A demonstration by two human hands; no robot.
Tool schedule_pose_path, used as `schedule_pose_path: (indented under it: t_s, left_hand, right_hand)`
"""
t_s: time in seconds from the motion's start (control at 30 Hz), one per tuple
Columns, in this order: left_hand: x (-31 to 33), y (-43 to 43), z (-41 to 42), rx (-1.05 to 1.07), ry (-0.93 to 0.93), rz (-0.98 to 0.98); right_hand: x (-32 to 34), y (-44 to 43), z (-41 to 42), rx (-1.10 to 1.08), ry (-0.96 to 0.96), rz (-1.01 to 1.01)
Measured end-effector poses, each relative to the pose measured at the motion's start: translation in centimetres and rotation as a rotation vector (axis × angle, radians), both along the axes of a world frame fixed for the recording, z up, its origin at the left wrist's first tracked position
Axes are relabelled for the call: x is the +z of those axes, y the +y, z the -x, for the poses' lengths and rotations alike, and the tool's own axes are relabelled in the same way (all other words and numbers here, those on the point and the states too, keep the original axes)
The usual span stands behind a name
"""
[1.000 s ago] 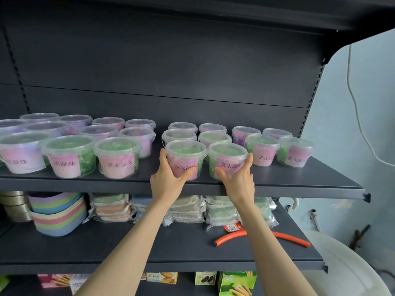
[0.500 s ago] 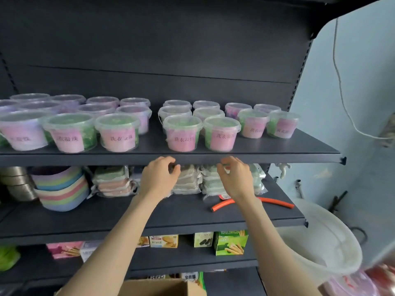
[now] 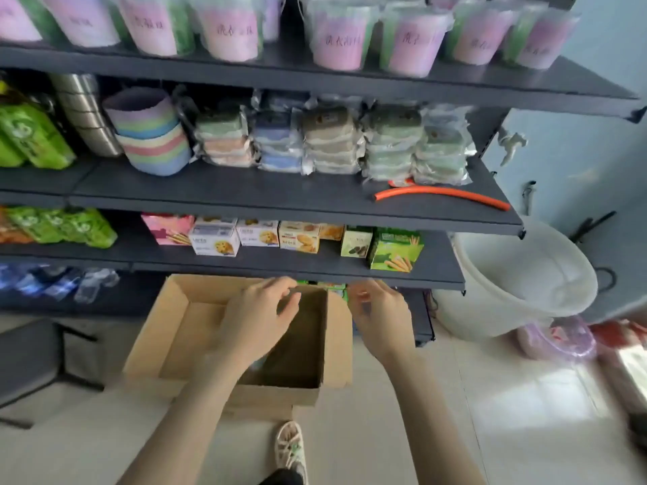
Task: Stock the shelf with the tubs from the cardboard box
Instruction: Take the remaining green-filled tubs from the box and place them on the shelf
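Note:
An open cardboard box (image 3: 175, 330) stands on the floor in front of the shelving. My left hand (image 3: 259, 320) hangs over the box's opening, fingers loosely curled, holding nothing. My right hand (image 3: 380, 316) hovers over the box's right flap, also empty with loose fingers. My left forearm hides much of the box's inside, so I cannot tell what lies in it. Several clear tubs with pink labels (image 3: 338, 40) stand in rows on the top shelf (image 3: 490, 87) at the upper edge of the view.
Lower shelves carry stacked bowls (image 3: 150, 134), wrapped packs (image 3: 329, 141), an orange hose (image 3: 444, 194) and biscuit boxes (image 3: 297, 236). A white bucket (image 3: 518, 278) stands on the floor at right, a dark stool (image 3: 35, 355) at left. My shoe (image 3: 289, 446) is below the box.
Both hands let go of the two front tubs on the top shelf and dropped down to the cardboard box. The view tilted down from the top shelf to the floor.

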State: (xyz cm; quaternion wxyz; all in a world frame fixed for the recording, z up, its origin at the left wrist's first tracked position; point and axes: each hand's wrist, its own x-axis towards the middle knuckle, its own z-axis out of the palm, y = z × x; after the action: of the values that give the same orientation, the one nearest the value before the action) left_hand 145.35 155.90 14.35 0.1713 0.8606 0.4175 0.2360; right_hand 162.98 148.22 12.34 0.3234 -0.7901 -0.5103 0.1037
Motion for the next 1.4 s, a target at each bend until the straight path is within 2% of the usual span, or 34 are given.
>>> schedule_pose_path:
  t_s: [0.13,0.23,0.4,0.6,0.73,0.9,1.17,1.4]
  left_hand:
    - [-6.1,-6.2,3.9,0.028,0.079,0.208]
    - [-8.9,-9.9,6.7,0.04,0.129,0.288]
    - [-10.7,-10.8,10.0,0.112,0.128,0.429]
    - [-11.5,-4.0,15.3,0.18,0.081,0.41]
    - [-12.5,2.7,20.3,0.145,0.141,0.453]
    - [-15.1,10.7,24.8,0.087,0.232,0.486]
    - [-21.9,19.8,23.7,-0.038,0.282,0.634]
    - [-33.7,24.5,20.2,0.02,0.274,0.774]
  right_hand:
    - [-5.8,-6.5,3.4,0.045,0.092,0.207]
    - [-8.7,-9.8,5.9,0.07,0.144,0.324]
    - [-10.2,-10.0,9.4,0.123,0.165,0.406]
    - [-11.2,-2.3,13.8,0.171,0.175,0.409]
    - [-12.6,4.4,17.9,0.152,0.162,0.433]
    - [-14.8,11.1,23.3,0.101,0.234,0.501]
    - [-20.5,18.1,24.6,-0.096,0.336,0.568]
    - [-32.3,21.9,22.4,-0.245,0.49,0.651]
